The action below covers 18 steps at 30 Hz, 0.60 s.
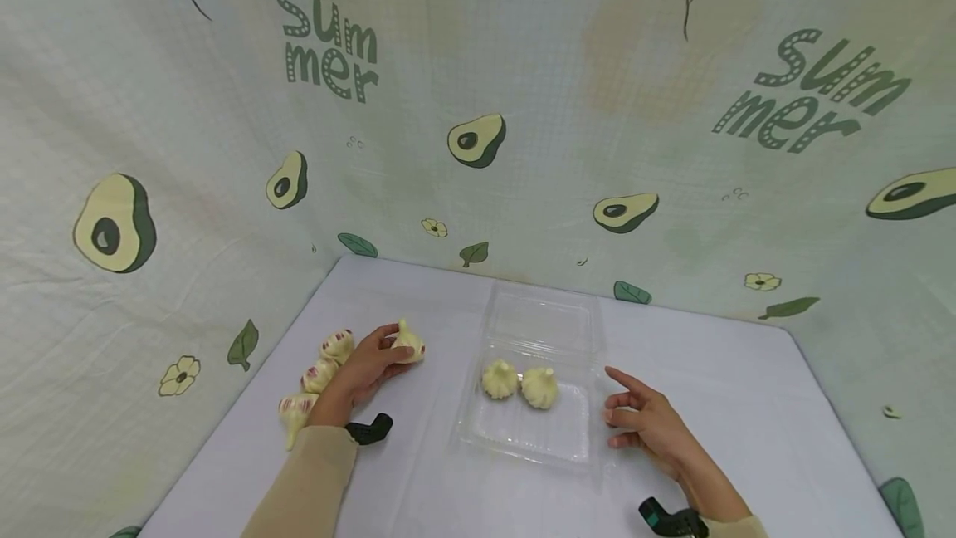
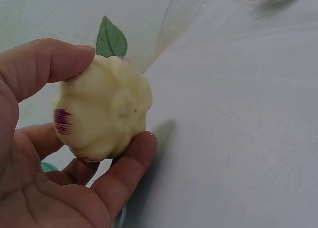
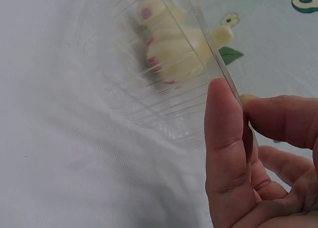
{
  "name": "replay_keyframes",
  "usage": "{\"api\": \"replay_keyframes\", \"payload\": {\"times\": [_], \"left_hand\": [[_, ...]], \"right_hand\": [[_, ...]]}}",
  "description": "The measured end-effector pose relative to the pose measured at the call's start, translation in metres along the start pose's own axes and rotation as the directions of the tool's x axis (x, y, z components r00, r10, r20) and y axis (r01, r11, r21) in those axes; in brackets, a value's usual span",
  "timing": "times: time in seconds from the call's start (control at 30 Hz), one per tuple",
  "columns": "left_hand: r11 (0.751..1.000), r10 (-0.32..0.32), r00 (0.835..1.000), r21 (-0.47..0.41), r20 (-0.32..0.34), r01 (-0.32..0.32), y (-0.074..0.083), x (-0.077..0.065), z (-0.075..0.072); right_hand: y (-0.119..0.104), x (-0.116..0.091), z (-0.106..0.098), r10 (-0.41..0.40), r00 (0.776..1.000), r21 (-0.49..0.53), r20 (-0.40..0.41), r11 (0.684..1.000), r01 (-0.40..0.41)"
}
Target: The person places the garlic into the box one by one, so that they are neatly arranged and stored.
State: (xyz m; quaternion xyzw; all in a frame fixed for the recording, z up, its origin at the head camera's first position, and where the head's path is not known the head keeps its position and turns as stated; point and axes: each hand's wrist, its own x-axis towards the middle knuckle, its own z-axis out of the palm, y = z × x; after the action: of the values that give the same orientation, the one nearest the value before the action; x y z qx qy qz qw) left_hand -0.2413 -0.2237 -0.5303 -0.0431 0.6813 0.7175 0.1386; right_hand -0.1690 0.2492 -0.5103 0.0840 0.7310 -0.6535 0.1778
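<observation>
In the head view my left hand (image 1: 373, 365) holds a garlic bulb (image 1: 408, 342) just above the left part of the table. The left wrist view shows thumb and fingertips round this cream bulb with purple streaks (image 2: 107, 109). My right hand (image 1: 648, 423) is at the right side of a clear plastic clamshell container (image 1: 515, 448), whose lid lies open toward the back. In the right wrist view, thumb and finger pinch the container's rim (image 3: 203, 19). Two garlic bulbs (image 1: 539, 388) sit side by side in the container's base.
Three more garlic bulbs (image 1: 319, 374) lie in a row beyond my left forearm, near the table's left edge. A white cloth covers the table (image 1: 709, 388). Behind it hangs a curtain (image 1: 538, 48) printed with avocados and leaves.
</observation>
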Motion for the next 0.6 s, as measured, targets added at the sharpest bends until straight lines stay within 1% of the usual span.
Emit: {"api": "replay_keyframes", "payload": {"times": [0.07,0.13,0.23,0.33,0.47,0.6], "left_hand": [[1.0,-0.009,1.0,0.018,0.015,0.008,0.001,0.0,0.002],[1.0,-0.012,1.0,0.017,0.026,0.012,0.001,-0.001,0.003],[1.0,-0.001,0.999,0.0,0.045,0.001,0.001,-0.001,0.003],[1.0,0.027,0.997,-0.014,0.066,-0.026,0.0,-0.001,0.003],[0.999,0.044,0.998,-0.028,0.038,-0.043,0.001,-0.001,0.007],[0.998,0.066,0.998,-0.022,-0.007,-0.067,0.009,-0.001,0.016]], "right_hand": [[0.001,0.0,0.0,0.003,1.0,-0.001,-0.007,1.0,-0.003],[0.001,0.0,0.0,0.007,1.0,-0.002,-0.011,1.0,-0.007],[0.002,0.0,0.0,0.01,1.0,-0.003,-0.014,1.0,-0.01],[0.002,0.0,0.0,0.012,1.0,-0.006,-0.014,1.0,-0.012],[0.001,-0.001,0.0,0.01,1.0,-0.011,-0.014,1.0,-0.011],[-0.002,0.0,0.001,0.005,1.0,-0.018,-0.014,1.0,-0.005]]}}
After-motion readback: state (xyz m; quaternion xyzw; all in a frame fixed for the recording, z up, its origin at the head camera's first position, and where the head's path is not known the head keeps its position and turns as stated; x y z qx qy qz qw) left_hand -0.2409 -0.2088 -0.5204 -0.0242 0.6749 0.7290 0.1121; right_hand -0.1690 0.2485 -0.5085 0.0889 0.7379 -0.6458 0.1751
